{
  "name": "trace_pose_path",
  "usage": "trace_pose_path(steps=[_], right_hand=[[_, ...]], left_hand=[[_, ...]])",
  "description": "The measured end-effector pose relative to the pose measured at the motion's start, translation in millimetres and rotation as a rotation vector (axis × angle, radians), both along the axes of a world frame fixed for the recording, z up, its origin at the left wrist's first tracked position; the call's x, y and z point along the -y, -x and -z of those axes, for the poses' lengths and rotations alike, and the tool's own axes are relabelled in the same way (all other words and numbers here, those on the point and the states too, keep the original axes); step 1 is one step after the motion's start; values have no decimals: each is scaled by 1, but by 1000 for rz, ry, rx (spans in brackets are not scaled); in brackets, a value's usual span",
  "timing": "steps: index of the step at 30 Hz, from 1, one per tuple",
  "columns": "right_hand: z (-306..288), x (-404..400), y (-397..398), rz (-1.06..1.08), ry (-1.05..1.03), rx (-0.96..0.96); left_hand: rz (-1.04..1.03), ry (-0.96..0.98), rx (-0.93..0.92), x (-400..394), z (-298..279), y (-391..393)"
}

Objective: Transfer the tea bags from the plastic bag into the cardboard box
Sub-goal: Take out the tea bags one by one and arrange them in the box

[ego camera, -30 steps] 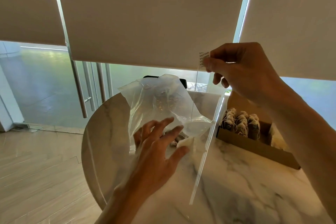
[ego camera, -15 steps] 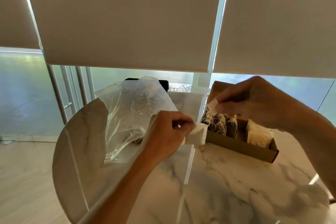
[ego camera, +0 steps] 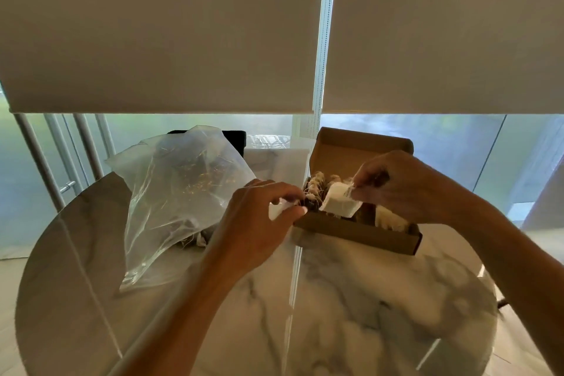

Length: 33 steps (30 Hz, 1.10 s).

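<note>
White paper tea bag (ego camera: 340,204) hangs tilted over the cardboard box (ego camera: 360,232), and I see the right hand (ego camera: 406,189) pinching its top corner between thumb and fingertips. My left hand (ego camera: 259,220) sits at the box's left end, fingers curled, pinching something small and white; whether it's the tag, I can't tell. Wound bags (ego camera: 316,189) fill the box's left part. Plastic bag (ego camera: 180,192) slumps toward the marble table's (ego camera: 351,314) far-left edge, apart from both hands.

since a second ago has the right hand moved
Yes: the right hand came down from high above the cardboard box to just over its open top, pinching a tea bag.
</note>
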State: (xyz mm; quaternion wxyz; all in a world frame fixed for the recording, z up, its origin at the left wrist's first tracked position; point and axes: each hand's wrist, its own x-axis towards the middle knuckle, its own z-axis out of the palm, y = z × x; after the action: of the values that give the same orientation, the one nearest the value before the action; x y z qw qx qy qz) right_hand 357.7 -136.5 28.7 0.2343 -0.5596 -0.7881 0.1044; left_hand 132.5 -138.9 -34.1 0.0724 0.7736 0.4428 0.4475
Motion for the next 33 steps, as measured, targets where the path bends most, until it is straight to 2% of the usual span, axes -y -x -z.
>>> trace_pose_path(steps=[3,10,18,24,28,33], right_hand=[[-5,-5,-34,100,-18,-7],[25,-30,-79,257,122,150],[48,-42,-78,282,136,238],[42,-43,-80,239,121,249],[38,-44,-71,79,169,394],[44,-59,-63,52,288,555]], left_hand=[[-114,-142,-224,1,7,25],[-319,-38,-378,8,18,66],[-359,-17,-309,5,23,66],[-331,19,-270,6,26,66],[-315,32,-257,5,27,67],[-299,42,-246,5,29,69]])
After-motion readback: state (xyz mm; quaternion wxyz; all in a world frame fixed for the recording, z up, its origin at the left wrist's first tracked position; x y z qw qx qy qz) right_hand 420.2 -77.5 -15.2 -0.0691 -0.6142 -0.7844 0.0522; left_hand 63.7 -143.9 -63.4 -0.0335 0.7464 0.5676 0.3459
